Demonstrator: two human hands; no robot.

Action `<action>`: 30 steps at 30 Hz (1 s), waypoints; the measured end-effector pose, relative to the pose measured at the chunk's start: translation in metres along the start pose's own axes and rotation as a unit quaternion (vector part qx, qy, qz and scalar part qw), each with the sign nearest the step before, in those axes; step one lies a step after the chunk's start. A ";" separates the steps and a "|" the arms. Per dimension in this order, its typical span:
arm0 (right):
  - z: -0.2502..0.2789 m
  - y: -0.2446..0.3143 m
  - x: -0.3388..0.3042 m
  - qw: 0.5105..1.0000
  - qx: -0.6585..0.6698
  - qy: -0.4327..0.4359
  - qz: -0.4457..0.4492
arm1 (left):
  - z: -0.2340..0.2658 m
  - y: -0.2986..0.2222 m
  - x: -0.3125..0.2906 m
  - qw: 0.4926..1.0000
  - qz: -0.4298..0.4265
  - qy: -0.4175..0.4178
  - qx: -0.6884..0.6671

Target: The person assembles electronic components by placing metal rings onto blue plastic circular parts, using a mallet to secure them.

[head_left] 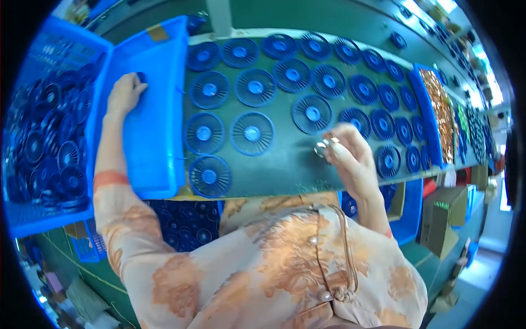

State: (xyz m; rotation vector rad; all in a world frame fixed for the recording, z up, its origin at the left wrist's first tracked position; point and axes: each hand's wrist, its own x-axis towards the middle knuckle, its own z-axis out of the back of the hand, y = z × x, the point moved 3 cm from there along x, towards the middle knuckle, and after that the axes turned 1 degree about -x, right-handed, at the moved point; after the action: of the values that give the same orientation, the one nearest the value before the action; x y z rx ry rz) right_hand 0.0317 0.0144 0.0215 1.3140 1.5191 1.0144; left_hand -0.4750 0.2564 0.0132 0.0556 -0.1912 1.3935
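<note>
Rows of round blue plastic fan grilles (252,133) cover the dark green tabletop (285,164), laid flat for easy reach. Right hand (350,156) pinches small shiny metal pieces (323,147) near the front edge; left hand (126,93) lies spread, empty, in the shallow blue plastic tray (159,120) at the left edge, apparently steadying it.

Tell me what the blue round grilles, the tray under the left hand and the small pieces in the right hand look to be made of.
Blue round grilles: probably moulded plastic, uniform colour, thin even ribs, slight sheen. Blue tray: likely plastic too, smooth, evenly coloured, dull gloss, under the left hand. Small pieces in the right hand: apparently metal, silvery with bright glints; too small to say more.
</note>
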 end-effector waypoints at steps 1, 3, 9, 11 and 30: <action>-0.006 -0.002 0.003 1.000 0.021 0.008 0.003 | 0.010 -0.015 -0.008 0.997 0.011 -0.040 -0.062; -0.016 -0.005 0.010 1.000 0.016 0.022 -0.008 | 0.037 -0.042 -0.026 0.971 0.052 -0.082 -0.220; -0.027 -0.018 0.008 0.996 0.021 0.082 -0.015 | 0.077 -0.162 -0.134 0.718 0.054 -0.080 -0.689; -0.031 -0.013 0.005 0.995 0.023 0.093 -0.016 | 0.060 -0.210 -0.167 0.645 0.062 -0.053 -0.760; -0.059 0.001 -0.019 0.897 -0.346 0.061 0.269 | -0.018 -0.322 -0.219 0.439 0.175 0.098 -0.876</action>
State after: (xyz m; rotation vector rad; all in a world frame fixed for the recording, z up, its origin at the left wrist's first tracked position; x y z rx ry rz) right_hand -0.0232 -0.0069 0.0415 1.1576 0.7254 1.8124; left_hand -0.1928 -0.0111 -0.0176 -1.9957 -1.4390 0.9246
